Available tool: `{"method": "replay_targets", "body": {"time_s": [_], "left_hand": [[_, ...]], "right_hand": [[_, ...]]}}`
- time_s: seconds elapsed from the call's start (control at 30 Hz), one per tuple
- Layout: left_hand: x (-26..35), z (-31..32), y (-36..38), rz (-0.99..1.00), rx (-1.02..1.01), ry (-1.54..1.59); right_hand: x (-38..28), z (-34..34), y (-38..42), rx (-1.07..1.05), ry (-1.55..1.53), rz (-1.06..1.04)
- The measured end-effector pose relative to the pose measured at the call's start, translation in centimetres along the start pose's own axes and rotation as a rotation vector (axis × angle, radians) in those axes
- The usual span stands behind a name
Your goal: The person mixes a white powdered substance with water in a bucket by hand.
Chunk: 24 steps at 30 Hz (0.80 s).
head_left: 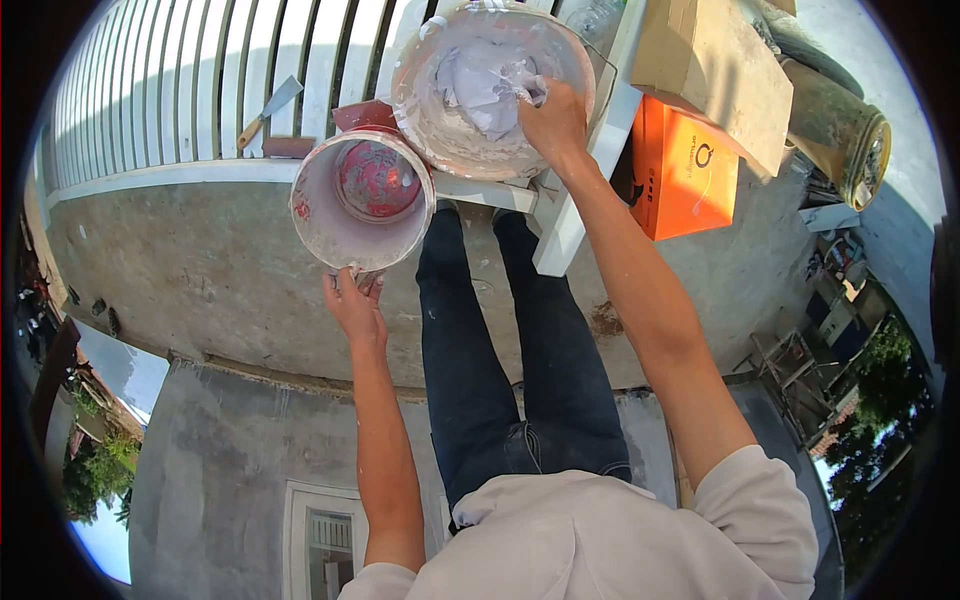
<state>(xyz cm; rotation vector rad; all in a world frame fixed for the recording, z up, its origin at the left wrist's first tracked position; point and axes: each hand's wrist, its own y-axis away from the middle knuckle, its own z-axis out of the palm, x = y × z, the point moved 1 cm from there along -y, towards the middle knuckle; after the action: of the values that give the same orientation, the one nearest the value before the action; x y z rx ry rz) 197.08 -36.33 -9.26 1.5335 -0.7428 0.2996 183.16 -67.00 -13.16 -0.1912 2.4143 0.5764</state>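
My left hand [357, 308] is closed on the near rim of a small bucket [310, 212], which tilts toward me and is smeared with pale paste. Red patches show on the bucket's bottom. Up and to the right, a larger, paste-crusted bucket [420, 115] rests on the white slatted bench [205, 90]. Inside it lies a crumpled whitish plastic bag [480, 90]. My right hand [556, 122] reaches over that bucket's right side, fingers pinched on the bag's gathered edge. What the bag contains is hidden.
A putty knife [270, 112] with a wooden handle lies on the slats, left of the buckets. To the right stand an orange box [685, 170], a cardboard box [710, 75] and a dirty tipped bucket [835, 125]. My legs stand close against the bench.
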Motion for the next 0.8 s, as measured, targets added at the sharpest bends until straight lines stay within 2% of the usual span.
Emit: {"method": "replay_targets", "body": {"time_s": [0.37, 0.57, 0.67, 0.8], "left_hand": [[0.4, 0.5, 0.2, -0.032, -0.083, -0.011], [0.4, 0.1, -0.1, -0.061, -0.12, -0.005], [0.5, 0.3, 0.3, -0.027, -0.113, -0.016], [0.0, 0.0, 0.2, 0.036, -0.103, -0.042]], "right_hand": [[0.4, -2.1, 4.6, 0.093, -0.061, -0.092], [-0.7, -3.4, 5.3, 0.138, -0.137, -0.215], [-2.0, -5.0, 5.4, 0.198, -0.159, -0.32], [-1.8, -7.4, 6.2, 0.221, -0.145, -0.354]]}}
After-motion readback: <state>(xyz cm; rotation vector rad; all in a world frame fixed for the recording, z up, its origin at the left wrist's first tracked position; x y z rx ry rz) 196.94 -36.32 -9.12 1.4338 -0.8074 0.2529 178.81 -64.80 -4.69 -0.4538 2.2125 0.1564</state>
